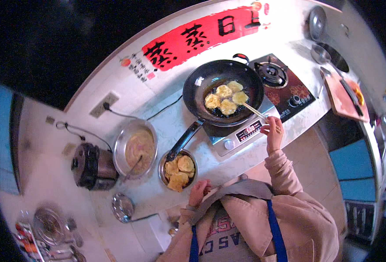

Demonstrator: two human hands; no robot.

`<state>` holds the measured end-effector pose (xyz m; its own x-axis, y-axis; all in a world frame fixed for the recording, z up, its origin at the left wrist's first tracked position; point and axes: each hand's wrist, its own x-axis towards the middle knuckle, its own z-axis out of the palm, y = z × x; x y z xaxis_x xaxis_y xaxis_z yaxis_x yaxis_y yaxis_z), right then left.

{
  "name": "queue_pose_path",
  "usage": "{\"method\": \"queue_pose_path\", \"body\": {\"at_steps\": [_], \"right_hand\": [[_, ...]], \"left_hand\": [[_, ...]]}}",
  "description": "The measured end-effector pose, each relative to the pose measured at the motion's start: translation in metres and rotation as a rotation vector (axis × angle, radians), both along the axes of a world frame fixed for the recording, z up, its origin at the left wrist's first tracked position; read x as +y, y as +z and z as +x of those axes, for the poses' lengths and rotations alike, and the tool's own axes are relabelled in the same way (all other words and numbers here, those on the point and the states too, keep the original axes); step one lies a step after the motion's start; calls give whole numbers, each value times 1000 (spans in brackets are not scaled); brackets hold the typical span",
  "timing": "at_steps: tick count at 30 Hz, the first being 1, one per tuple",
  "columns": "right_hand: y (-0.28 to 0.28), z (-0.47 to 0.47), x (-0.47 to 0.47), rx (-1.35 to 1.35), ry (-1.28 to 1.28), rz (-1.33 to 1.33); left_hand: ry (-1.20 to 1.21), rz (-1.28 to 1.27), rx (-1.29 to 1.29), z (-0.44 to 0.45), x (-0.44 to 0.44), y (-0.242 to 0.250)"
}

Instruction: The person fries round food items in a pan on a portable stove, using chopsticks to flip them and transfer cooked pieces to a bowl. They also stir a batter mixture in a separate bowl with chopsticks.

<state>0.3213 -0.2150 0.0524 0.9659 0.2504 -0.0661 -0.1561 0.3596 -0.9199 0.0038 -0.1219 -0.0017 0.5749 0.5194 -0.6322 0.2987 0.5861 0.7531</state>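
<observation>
My right hand [273,131] grips a pair of chopsticks [256,111], whose tips touch one of the battered slices [239,97] in a black wok [193,88]. Several golden slices lie in dark oil at the bottom of the wok. The wok rests on an induction cooker [226,152] with a lit display, and its long handle [184,140] points toward a metal bowl [162,170]. Fried golden pieces [179,177] fill that bowl. My left hand [199,192] hangs near the counter edge beside the bowl, fingers loosely curled, holding nothing that I can see.
A metal basin of batter [141,144] stands left of the bowl, near a dark electric cooker [90,167]. Right of the wok is a gas hob [271,73]. Farther right, a knife [351,95] lies on a cutting board [338,98]. A power cord [165,109] crosses the counter.
</observation>
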Motion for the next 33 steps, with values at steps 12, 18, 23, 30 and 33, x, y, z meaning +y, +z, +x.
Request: {"method": "queue_pose_path", "body": {"at_steps": [12, 18, 23, 30, 33], "right_hand": [[4, -15, -4, -2, 68, -43], [4, -20, -6, 15, 62, -39], [4, -21, -7, 26, 65, -36], [1, -21, -8, 30, 69, -25], [1, -21, -8, 30, 66, -21]], "left_hand": [[-54, 7, -14, -1, 0, 6], [-84, -13, 10, -6, 5, -3], [-107, -16, -7, -6, 9, -4], [-138, 21, 22, -2, 11, 5], [-140, 18, 15, -1, 11, 10]]}}
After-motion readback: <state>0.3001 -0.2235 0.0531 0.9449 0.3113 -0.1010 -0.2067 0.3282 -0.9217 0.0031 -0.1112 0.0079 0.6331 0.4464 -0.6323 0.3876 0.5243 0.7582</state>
